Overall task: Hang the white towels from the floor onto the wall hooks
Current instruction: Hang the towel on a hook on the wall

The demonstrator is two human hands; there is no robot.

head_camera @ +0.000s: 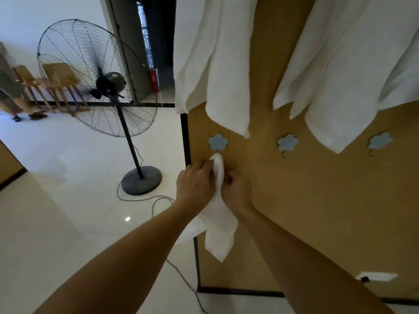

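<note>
Both of the person's hands are raised to the wooden wall panel [294, 200], working a small white towel [218, 214] directly below the leftmost flower-shaped hook [218, 142]. The left hand [196, 181] grips the towel's bunched upper end from the left, fingers curled round the cloth. The right hand [235, 189] grips it from the right, fingers likewise curled into the fabric. The bunched top of the towel sits just under the blue flower plate; whether it is caught on the hook's prong cannot be told, as the cloth covers that spot. The remainder of the towel hangs down between the two wrists, its lower corner pointing toward the floor [68, 200].

Two further flower hooks lie in the same row to the right: a middle hook [288, 142] and a far right hook [379, 141], each bare with its small metal prong showing. Above this row, two large white towels hang against the panel: one on the left [217, 64], its lower corner ending just above the leftmost hook, and one on the right [351, 75].

On the pale tiled floor to the left stands a black pedestal fan [97, 78], its cable [145, 198] trailing across the tiles. A white wall socket [377, 276] sits low on the panel.
</note>
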